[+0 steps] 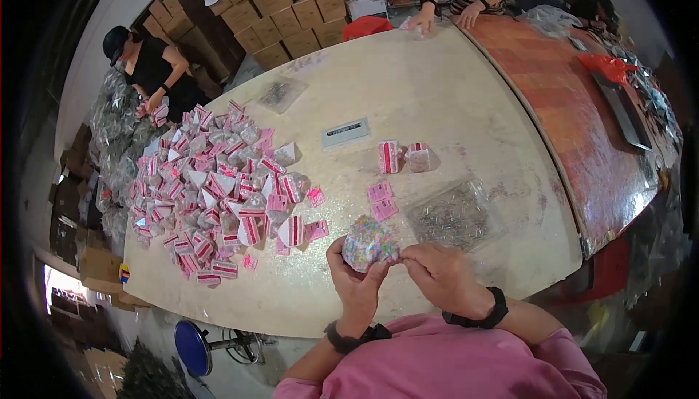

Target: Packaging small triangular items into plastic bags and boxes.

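My left hand is wrapped round a clear bag full of small multicoloured bits, above the near edge of the table. With fingers pinched together, my right hand grips the gathered end of this bag on its right side. Just beyond the bag lie pink cards. A flat clear plastic tray or bag of small thin metal pieces is beyond my right hand. Farther off stand two small clear packs with pink-and-white labels.
A big heap of labelled clear packs covers the table's left side. A white slotted holder and another clear packet lie farther back. Two people work at the far edges. Cardboard boxes stack behind; a blue stool stands lower left.
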Motion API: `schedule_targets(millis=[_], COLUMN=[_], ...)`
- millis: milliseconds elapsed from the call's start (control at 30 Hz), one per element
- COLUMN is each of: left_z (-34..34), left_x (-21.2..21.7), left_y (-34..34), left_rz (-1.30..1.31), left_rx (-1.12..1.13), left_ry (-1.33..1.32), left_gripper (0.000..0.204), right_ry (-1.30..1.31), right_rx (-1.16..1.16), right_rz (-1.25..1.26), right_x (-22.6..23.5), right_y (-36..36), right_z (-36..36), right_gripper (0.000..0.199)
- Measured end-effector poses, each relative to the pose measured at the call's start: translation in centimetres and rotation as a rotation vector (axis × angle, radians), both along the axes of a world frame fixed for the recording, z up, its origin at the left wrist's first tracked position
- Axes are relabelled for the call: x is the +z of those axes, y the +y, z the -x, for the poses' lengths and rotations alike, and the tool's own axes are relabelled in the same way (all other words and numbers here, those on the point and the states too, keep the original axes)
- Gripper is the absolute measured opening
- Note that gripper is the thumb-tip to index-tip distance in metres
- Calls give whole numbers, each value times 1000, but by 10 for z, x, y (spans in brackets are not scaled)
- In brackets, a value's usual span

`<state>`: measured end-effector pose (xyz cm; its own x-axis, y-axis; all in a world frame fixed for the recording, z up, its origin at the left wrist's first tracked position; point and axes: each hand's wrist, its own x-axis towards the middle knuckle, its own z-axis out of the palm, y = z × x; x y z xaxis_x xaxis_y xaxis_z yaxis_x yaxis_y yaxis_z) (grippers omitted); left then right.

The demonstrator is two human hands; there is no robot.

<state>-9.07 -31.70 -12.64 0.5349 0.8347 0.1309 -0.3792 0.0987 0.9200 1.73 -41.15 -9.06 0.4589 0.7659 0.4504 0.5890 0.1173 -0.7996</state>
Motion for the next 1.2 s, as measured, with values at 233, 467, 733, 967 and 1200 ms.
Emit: schedule_targets(millis=[233,467,733,967,1200], left_z=[-8,-18,-27,-27,-19], left_x=[-3,-6,-14,-19,-27], left_y=[0,2,6,11,14], left_rz=[-43,2,-54,-75,-103], left_rx=[58,88,125,93,-5], left_ry=[48,50,140,168,284], left_gripper=[67,66,62,63,62], right_ry=[-210,-266,-199,-140,631], right_rx=[-42,-75,-109,-83,138], right_rz=[101,46,84,123,234], right_x=[-7,-17,-28,-32,-29], right_y=[4,12,16,20,22], right_z=[-4,-8,-14,-19,-33], right_gripper=[7,7,6,8,24])
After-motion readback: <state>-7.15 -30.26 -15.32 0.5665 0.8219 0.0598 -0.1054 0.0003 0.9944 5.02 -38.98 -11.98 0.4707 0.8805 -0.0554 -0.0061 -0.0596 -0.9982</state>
